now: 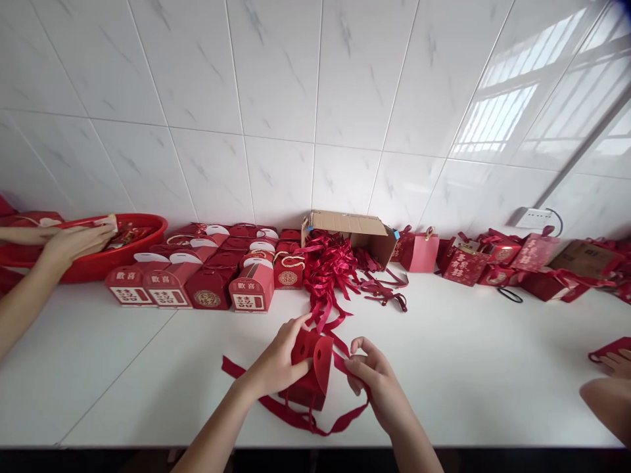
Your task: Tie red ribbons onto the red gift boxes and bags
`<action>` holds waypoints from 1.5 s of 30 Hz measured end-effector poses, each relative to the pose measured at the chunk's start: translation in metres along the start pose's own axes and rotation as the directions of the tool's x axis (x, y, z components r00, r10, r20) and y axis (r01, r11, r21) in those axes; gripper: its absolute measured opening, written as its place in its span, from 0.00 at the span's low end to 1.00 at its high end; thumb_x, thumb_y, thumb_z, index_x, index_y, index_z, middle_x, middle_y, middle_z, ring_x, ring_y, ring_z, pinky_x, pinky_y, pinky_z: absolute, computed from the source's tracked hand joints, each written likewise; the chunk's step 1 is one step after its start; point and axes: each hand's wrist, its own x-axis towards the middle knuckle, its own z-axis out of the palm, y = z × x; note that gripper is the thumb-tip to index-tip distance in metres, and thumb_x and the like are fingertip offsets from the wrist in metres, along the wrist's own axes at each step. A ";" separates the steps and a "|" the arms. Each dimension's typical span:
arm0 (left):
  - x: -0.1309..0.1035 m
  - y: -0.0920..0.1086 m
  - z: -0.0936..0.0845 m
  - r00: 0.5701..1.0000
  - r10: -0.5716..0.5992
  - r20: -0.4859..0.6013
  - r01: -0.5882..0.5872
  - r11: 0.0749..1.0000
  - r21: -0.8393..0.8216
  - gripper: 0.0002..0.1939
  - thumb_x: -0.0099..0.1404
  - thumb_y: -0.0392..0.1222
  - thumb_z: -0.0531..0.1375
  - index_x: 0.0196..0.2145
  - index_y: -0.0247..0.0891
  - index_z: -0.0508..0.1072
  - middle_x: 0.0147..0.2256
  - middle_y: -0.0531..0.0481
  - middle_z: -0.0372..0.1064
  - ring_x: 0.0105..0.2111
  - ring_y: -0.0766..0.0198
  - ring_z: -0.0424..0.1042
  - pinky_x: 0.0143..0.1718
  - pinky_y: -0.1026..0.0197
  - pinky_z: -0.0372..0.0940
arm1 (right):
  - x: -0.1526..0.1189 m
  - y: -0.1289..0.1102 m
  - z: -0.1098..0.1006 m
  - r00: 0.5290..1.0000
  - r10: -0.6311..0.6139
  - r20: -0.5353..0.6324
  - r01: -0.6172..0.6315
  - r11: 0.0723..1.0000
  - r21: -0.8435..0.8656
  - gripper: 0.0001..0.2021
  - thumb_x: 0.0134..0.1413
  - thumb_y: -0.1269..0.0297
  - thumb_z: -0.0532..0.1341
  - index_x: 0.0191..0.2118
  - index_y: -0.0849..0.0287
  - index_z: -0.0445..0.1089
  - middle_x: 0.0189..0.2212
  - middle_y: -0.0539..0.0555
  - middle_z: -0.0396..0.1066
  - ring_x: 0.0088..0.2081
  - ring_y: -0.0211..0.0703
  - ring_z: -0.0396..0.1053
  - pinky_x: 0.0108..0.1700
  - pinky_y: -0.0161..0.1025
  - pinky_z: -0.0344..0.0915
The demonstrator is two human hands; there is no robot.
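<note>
In front of me on the white table stands a small red gift box [311,378] with round holes in its top flaps. My left hand [280,358] grips the box from its left side, thumb against the near flap. Between the fingers of my right hand [372,374], just right of the box, is a dark red ribbon [345,420]. The ribbon loops along the table in front of the box, and its cut end lies to the left of my left wrist. Beyond the box spills a tangled heap of red ribbons [329,263].
The heap comes out of a cardboard carton [372,236] by the tiled wall. Rows of red gift boxes [210,289] stand left, more boxes [463,263] right. Another person's hand [81,243] reaches into a red basin [152,226]; at far right another hand [618,362] touches a red item.
</note>
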 end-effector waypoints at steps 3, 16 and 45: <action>0.003 0.003 0.001 0.999 0.030 0.030 -0.031 0.999 0.019 0.34 0.61 0.39 0.58 0.63 0.46 0.53 0.56 0.42 0.60 0.58 0.51 0.60 0.58 0.49 0.60 | 0.006 0.003 0.003 1.000 0.014 -0.019 -0.014 1.000 -0.028 0.13 0.51 0.60 0.62 0.33 0.56 0.55 0.14 0.39 0.54 0.20 0.31 0.49 0.27 0.33 0.45; -0.009 0.012 -0.001 0.992 0.129 -0.015 -0.127 0.987 0.102 0.28 0.60 0.33 0.57 0.57 0.47 0.58 0.63 0.44 0.46 0.65 0.48 0.45 0.63 0.44 0.54 | 0.022 -0.010 0.005 0.985 0.168 0.034 -0.167 0.986 -0.016 0.12 0.37 0.69 0.60 0.30 0.56 0.57 0.11 0.38 0.54 0.16 0.30 0.47 0.21 0.32 0.44; 0.002 0.017 0.004 1.000 -0.002 0.014 0.003 0.995 -0.097 0.12 0.70 0.44 0.49 0.40 0.47 0.72 0.59 0.49 0.57 0.61 0.58 0.58 0.62 0.53 0.56 | 0.034 -0.006 0.013 0.996 0.084 0.005 -0.077 0.936 -0.343 0.14 0.49 0.69 0.60 0.44 0.59 0.60 0.15 0.39 0.57 0.21 0.32 0.55 0.26 0.33 0.51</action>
